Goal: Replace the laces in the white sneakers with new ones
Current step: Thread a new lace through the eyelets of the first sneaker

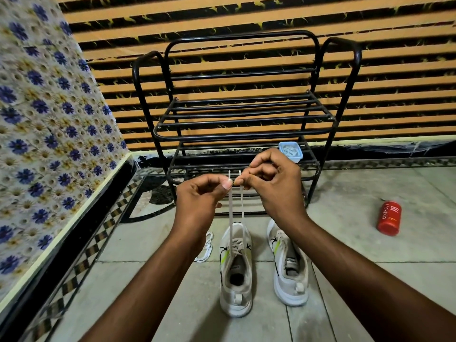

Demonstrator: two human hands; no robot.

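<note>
Two white sneakers stand side by side on the floor, toes pointing away from me. A white lace [231,213] is threaded through the left sneaker [235,270], and both its ends rise taut to my hands. My left hand [202,196] pinches one end near the tip. My right hand [274,178] pinches the other end beside it, the two tips level and upright. The right sneaker [290,265] shows no lace over its tongue. A loose white lace [206,248] lies bunched on the floor left of the left sneaker.
A black metal shoe rack [237,119] stands just beyond the sneakers against a striped wall. A small blue-rimmed container [290,150] sits on its lower shelf. A red can [389,218] lies on the tiles at right. A floral-tiled wall [49,132] closes the left.
</note>
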